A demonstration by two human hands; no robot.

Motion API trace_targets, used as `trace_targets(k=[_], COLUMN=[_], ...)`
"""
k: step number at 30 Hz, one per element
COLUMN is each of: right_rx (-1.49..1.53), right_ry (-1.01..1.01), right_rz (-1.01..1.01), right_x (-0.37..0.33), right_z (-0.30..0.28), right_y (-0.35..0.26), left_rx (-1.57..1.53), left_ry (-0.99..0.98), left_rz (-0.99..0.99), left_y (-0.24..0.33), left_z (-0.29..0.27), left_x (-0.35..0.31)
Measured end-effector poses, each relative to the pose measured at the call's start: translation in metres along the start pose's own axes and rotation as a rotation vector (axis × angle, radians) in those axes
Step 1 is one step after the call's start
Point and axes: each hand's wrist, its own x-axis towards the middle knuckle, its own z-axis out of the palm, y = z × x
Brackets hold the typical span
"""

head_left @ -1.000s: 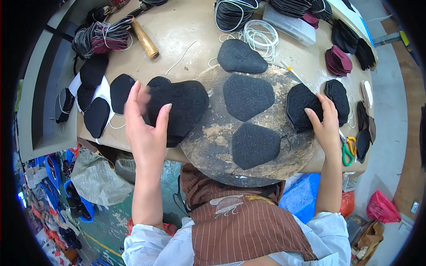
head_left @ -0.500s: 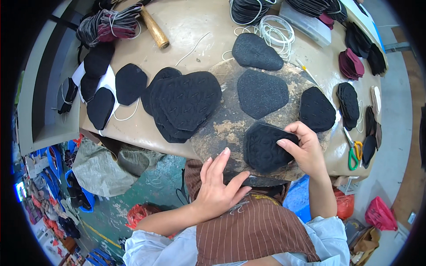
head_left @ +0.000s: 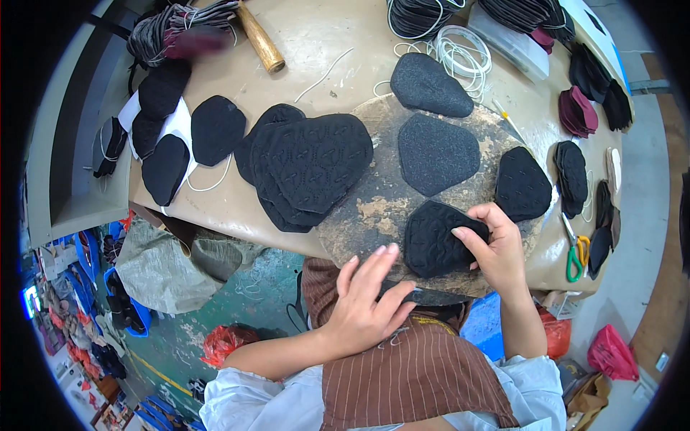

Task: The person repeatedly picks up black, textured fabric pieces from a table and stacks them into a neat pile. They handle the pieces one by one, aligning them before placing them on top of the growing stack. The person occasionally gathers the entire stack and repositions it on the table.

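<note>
My right hand (head_left: 496, 244) pinches the right edge of a black padded fabric piece (head_left: 437, 241), thumb on top and fingers at its far side. That piece has a stitched pattern and lies at the near part of a worn round board (head_left: 381, 208). My left hand (head_left: 370, 294) is open, fingers spread, at the board's near edge, apart from the piece. Farther up the board lie two dark grey pieces (head_left: 438, 154) of like shape. Another black piece (head_left: 522, 184) sits at the board's right. A stack of black quilted pieces (head_left: 316, 165) overlaps its left side.
Scissors (head_left: 576, 255) with green and orange handles lie at the right table edge. A wooden handle (head_left: 260, 37), a coil of white cord (head_left: 463, 61) and a clear plastic box (head_left: 507, 43) are at the back. More black pieces (head_left: 219, 129) lie left. Maroon pieces (head_left: 577, 113) stand right.
The whole view has shifted slightly, so the table and its things appear farther right. My right hand keeps its pinch on the black padded piece; my left hand stays open by the board's edge.
</note>
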Motion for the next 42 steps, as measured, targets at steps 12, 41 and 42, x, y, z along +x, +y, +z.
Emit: trace_targets(k=[12, 41, 42], right_rx=[-0.53, -0.823, -0.829], right_ry=[0.014, 0.514, 0.519], right_rz=[0.004, -0.392, -0.383], right_x=[0.006, 0.029, 0.028], right_z=[-0.009, -0.078, -0.079], right_y=[-0.023, 0.018, 0.013], left_rx=[0.254, 0.05, 0.06], left_ry=[-0.249, -0.073, -0.079], left_rz=[-0.007, -0.009, -0.011], left_y=[0.018, 0.006, 0.006], left_z=[0.011, -0.003, -0.003], left_x=[0.039, 0.018, 0.016])
